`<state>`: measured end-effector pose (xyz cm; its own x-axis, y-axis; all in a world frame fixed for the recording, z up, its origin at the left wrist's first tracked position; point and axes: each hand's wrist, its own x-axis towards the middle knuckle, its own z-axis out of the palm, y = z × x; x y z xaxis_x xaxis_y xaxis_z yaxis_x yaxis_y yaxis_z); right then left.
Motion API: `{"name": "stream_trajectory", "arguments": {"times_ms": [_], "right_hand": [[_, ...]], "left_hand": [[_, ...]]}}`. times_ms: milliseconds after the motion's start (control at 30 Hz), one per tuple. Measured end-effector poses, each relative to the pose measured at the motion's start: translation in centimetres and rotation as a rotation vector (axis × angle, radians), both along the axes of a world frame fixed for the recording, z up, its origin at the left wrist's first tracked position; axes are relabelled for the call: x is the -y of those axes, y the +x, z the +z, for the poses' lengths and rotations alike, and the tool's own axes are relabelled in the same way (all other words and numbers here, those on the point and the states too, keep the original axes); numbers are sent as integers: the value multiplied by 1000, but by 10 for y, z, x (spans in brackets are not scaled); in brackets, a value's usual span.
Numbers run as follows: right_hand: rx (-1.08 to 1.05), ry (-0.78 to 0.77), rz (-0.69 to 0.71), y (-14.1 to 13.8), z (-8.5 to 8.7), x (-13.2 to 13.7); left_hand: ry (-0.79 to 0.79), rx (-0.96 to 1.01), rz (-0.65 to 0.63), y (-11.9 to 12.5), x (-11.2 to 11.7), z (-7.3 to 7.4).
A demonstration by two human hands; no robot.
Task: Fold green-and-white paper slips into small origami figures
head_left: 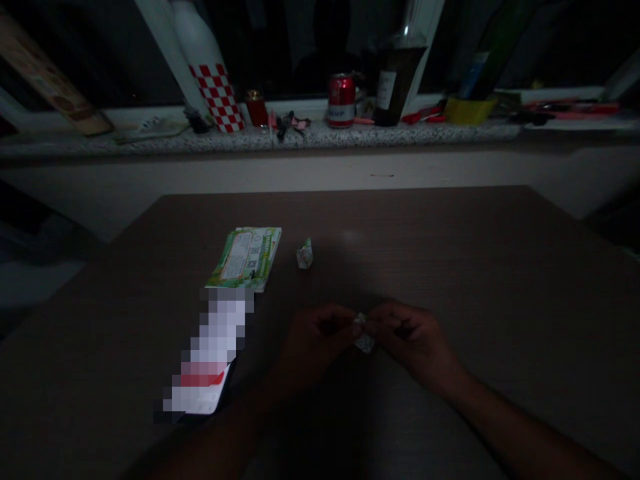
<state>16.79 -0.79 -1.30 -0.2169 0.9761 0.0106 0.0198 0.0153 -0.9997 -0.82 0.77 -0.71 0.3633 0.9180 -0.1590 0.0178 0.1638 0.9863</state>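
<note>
Both of my hands meet over the dark table (450, 240), pinching a small folded piece of paper (363, 335) between them. My left hand (315, 343) grips its left side with curled fingers. My right hand (413, 340) grips its right side the same way. A second small folded paper piece (305, 254) stands alone on the table beyond my hands. A stack of green and white printed papers (249, 257) lies to its left. The light is dim.
A blurred white and red flat item (210, 360) lies at the left of my hands. On the stone windowsill (250, 139) behind stand a red-checked white bottle (210, 73), a red can (341, 100), a dark wine bottle (395, 73), a yellow tape roll (467, 110) and small clutter.
</note>
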Motion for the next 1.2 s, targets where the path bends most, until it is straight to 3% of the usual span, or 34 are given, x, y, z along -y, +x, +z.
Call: {"name": "stream_trajectory", "arguments": {"times_ms": [433, 733, 1000, 1200], "right_hand": [[-102, -73, 12, -2, 3, -1], [-117, -94, -26, -2, 6, -1], [-143, -172, -39, 2, 4, -4], [-194, -168, -33, -2, 4, -4]], "left_hand": [[-47, 54, 80, 2, 1, 6], [-10, -10, 19, 2, 0, 11], [-103, 121, 15, 4, 2, 5], [-75, 22, 42, 2, 1, 9]]}}
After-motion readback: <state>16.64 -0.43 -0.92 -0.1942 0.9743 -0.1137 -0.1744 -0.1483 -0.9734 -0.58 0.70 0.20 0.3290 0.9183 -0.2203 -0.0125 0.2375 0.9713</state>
